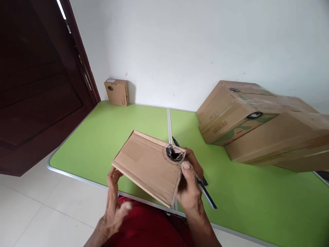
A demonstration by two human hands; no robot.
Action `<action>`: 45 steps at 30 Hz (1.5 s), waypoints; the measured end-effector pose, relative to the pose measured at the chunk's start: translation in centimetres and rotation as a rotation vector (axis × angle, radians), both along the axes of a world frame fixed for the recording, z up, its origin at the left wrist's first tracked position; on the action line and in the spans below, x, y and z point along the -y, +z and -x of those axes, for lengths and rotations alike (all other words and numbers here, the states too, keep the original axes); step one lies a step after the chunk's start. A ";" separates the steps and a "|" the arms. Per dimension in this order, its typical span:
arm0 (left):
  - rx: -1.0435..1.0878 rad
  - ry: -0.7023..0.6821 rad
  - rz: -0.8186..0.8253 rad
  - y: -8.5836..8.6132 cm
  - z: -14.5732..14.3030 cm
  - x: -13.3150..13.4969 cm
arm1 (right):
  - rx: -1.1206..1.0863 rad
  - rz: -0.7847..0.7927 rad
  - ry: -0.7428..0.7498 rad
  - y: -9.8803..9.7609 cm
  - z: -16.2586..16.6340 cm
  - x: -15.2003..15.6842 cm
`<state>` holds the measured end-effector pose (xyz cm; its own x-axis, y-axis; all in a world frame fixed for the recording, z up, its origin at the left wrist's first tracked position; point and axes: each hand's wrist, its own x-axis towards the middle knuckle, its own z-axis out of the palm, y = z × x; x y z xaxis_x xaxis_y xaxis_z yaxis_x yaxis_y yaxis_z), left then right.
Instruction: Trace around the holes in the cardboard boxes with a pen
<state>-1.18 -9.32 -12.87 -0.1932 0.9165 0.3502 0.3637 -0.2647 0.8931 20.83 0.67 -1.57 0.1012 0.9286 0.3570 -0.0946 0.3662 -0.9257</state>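
The right hand (191, 192) pinches a flat brown cardboard box (144, 161) beside its black-rimmed hole (175, 153), probably steadying it, the left hand (113, 209) spread at another corner.

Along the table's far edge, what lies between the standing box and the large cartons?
The head view shows green tabletop there, crossed by a pale seam.

A white wall (164, 44), marked by small specks, is seen on the far side. At left, a dark red-brown panelled door (33, 85) is edged by a bright strip of light (61, 9). A metal-rimmed green counter (84, 137) is set above a pale tiled floor (28, 206).
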 end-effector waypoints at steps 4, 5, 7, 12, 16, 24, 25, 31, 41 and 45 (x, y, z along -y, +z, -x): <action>0.075 -0.083 0.131 4.6 4.0 -0.9 | -0.111 0.004 0.142 1.2 -1.3 -0.4; 0.099 -0.074 0.121 6.3 4.7 -1.7 | -0.104 0.001 0.170 1.4 -1.4 -0.5; 0.125 0.001 0.069 10.1 5.4 -3.5 | -0.065 -0.011 0.218 1.7 -1.2 -0.4; -0.216 -0.101 0.115 19.1 3.7 -5.7 | -0.041 -0.022 0.307 2.3 -0.1 0.5; -0.501 -0.163 0.090 22.6 0.9 -4.7 | 0.028 -0.042 0.314 2.9 -0.1 1.6; -0.743 -0.107 -0.107 22.8 -2.0 -3.1 | 0.143 -0.014 0.171 3.9 0.9 4.6; -0.745 -0.086 -0.100 22.7 -2.1 -3.0 | 0.151 -0.012 0.154 4.0 1.1 4.9; -0.801 -0.037 -0.033 22.6 -2.9 -2.5 | 0.154 0.001 0.158 3.7 1.5 6.0; -0.815 -0.045 -0.091 21.4 -2.7 -2.0 | 0.147 0.056 0.215 4.3 1.0 5.3; -0.826 0.005 -0.066 21.2 -3.0 -2.3 | 0.145 0.111 0.206 4.4 1.1 5.3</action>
